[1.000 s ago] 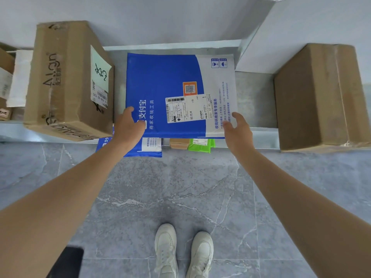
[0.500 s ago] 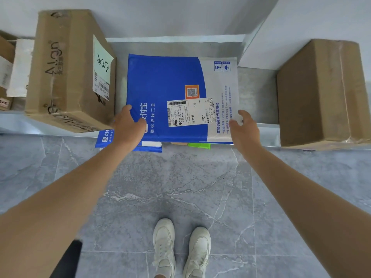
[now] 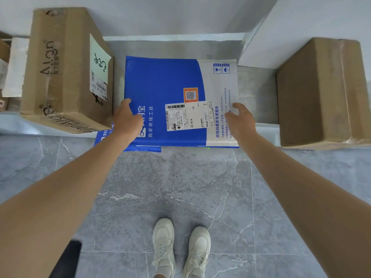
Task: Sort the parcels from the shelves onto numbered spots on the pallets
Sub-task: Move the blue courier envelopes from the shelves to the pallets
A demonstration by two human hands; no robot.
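Now the left hand (image 3: 128, 121) and right hand (image 3: 240, 121) grasp the mailer (image 3: 164, 83) by its side edges; it overhangs the shelf (image 3: 259, 97), between the left carton (image 3: 64, 73) and right carton (image 3: 317, 93)

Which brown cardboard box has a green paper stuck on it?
The tall brown cardboard box on the left, printed "Align". A pale green handwritten note sits on its side; the plain brown cardboard box on the right shows only tape.

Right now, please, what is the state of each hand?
Left hand: holding the mailer by its left edge.
Right hand: holding the mailer by its right edge.
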